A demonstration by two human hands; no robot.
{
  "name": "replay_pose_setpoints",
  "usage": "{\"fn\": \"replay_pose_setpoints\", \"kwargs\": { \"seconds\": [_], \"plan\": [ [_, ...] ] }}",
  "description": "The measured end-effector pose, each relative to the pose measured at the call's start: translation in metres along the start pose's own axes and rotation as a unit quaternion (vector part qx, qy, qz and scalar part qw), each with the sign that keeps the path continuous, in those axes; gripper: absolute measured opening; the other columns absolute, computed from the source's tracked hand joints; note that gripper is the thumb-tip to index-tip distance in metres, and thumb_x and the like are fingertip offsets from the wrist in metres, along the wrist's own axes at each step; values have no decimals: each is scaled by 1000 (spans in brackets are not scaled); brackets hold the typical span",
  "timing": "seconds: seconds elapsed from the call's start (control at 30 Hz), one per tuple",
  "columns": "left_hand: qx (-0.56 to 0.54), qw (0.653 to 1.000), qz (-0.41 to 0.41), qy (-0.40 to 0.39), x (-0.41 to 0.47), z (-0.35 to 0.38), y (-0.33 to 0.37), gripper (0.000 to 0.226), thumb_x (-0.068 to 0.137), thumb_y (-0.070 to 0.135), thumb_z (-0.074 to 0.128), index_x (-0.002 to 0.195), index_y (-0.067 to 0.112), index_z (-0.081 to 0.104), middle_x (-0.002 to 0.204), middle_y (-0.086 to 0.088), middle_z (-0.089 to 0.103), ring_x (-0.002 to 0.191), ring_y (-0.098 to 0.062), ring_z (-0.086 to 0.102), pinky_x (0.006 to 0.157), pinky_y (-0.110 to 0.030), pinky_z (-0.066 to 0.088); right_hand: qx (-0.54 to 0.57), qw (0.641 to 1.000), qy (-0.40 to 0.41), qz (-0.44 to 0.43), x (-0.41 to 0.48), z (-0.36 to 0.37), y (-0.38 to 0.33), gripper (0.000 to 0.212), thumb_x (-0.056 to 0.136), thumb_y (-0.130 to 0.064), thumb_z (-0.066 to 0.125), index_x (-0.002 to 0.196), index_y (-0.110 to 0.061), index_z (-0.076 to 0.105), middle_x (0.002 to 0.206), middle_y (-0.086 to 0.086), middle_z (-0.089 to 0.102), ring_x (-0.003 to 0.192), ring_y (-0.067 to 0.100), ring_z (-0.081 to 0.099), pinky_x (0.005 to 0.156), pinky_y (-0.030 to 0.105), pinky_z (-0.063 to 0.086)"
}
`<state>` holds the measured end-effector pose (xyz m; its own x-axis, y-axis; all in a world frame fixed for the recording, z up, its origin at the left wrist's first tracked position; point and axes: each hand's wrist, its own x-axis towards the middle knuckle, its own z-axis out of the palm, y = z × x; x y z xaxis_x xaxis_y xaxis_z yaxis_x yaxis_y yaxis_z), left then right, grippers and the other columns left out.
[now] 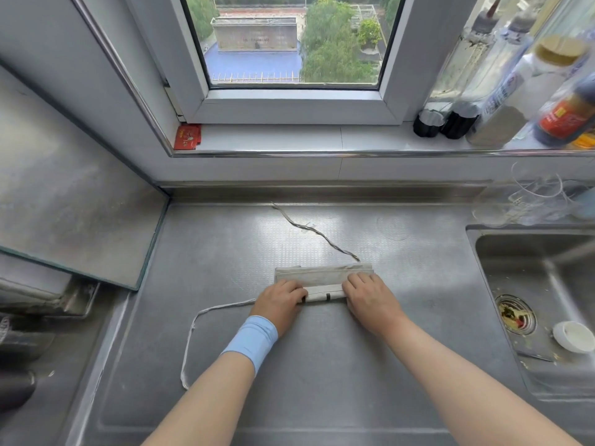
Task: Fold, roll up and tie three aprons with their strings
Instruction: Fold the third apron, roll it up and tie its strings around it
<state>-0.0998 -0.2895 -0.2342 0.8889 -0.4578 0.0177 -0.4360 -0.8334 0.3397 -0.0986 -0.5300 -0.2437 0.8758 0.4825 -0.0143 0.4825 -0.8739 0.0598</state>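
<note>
Head view: where do we have the apron (pixel 322 278)?

On the steel desk (pixel 322 397) below the window, folded into a narrow pale band. Its near edge is turned into a roll, and the flat part lies just beyond.

And our hands?

Our left hand (pixel 280 300), above the blue wristband (pixel 254 339), curls its fingers on the roll's left end. Our right hand (pixel 367 294) curls over the right end. Both are grasping the roll.

How will it handle?

We judge it light, thin and soft. It will slacken or skew if one end runs ahead, so we want a hold at both ends and even pressure as we roll away from ourselves.

The strings?

The far string (pixel 315 231) trails from the apron's far right corner toward the back wall. The near string (pixel 193 329) loops off to the left and back toward us. Both lie limp and free. For tying, we think, we take them close to the cloth, but the roll is not yet finished.

Room to move?

Open steel runs ahead of the roll to the back ledge, which we judge enough for the little cloth left. The sink (pixel 547 284) drops away on the right, well apart from the apron. The tilted glass panel (pixel 80 220) overhangs the left side, apart from the near string.
</note>
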Motion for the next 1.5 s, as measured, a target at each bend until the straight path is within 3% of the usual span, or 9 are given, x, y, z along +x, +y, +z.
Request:
{"fn": "replay_pose_setpoints", "kwargs": {
  "seconds": [0.23, 0.4, 0.57, 0.77, 0.97, 1.1, 1.27, 1.4, 1.5],
  "plan": [
    [-86, 989, -120, -27, 19, -12, -13, 22, 96, 33, 52, 111, 30, 68, 101, 7, 68, 97, -20, 53, 82, -27, 45, 143, 984, -51, 91, 23, -10, 19, 7, 94, -11, 54, 90, -9, 59, 94, 9, 56, 87, 31, 54, 73, 40, 48],
    [-104, 976, -192, -23, 38, -13, -23, 19, 96, 31, 54, 107, 24, 67, 104, 1, 52, 87, -22, 58, 78, -26, 44, 164, 976, -64, 131, 41, -5, 27, 26, 102, -31, 45, 101, -9, 59, 107, 6, 48, 97, 26, 48, 79, 42, 47],
    [-69, 969, -237, -22, 55, -7, -22, 17, 94, 26, 55, 110, 26, 61, 109, 1, 48, 102, -23, 52, 76, -31, 43, 60, 992, 49, 95, 47, 4, 30, 16, 87, -13, 64, 103, -16, 61, 102, 7, 58, 85, 31, 53, 70, 40, 41],
    [86, 996, -5, 17, 62, 8, -2, 27, 71, 14, 45, 78, 25, 69, 84, 4, 65, 71, -23, 59, 59, -31, 45, 31, 995, 88, -22, 51, 11, 10, 18, 78, -2, 57, 92, -12, 64, 86, 6, 60, 75, 28, 56, 66, 38, 48],
    [111, 993, 4, -50, 55, 13, 2, 41, 67, 23, 57, 106, 18, 65, 101, 1, 60, 83, -24, 56, 71, -35, 45, 112, 993, -4, -36, 40, 18, 20, 57, 71, -14, 68, 127, -3, 63, 136, 13, 60, 125, 29, 57, 107, 49, 45],
    [77, 995, -20, -54, 59, 3, 0, 42, 66, 20, 75, 107, 20, 67, 100, 0, 61, 82, -25, 59, 70, -35, 49, 109, 994, -7, -30, 53, 8, 23, 52, 61, 3, 80, 111, -6, 70, 124, 12, 68, 111, 29, 67, 92, 43, 55],
    [70, 982, -84, -157, 64, -20, 4, 44, 88, 2, 45, 126, 22, 56, 125, 0, 49, 112, -27, 48, 88, -36, 41, 70, 997, -12, -34, 68, -19, 20, 18, 75, -3, 52, 81, -15, 64, 88, 4, 63, 76, 27, 63, 59, 34, 45],
    [-29, 970, -152, -186, 50, -44, 8, 43, 86, 2, 44, 119, 28, 53, 114, 2, 56, 103, -28, 58, 77, -32, 42, 128, 981, -144, -25, 80, -55, 8, 18, 89, -15, 49, 98, -22, 62, 101, -1, 66, 93, 25, 62, 72, 33, 35],
    [-105, 956, -195, -192, 28, -63, 8, 44, 87, 5, 42, 120, 33, 47, 103, 1, 61, 91, -28, 59, 75, -32, 45, 151, 975, -158, -43, 92, -81, -1, 8, 90, -26, 51, 89, -27, 59, 91, -2, 70, 93, 24, 61, 80, 31, 32]
  ]
}}
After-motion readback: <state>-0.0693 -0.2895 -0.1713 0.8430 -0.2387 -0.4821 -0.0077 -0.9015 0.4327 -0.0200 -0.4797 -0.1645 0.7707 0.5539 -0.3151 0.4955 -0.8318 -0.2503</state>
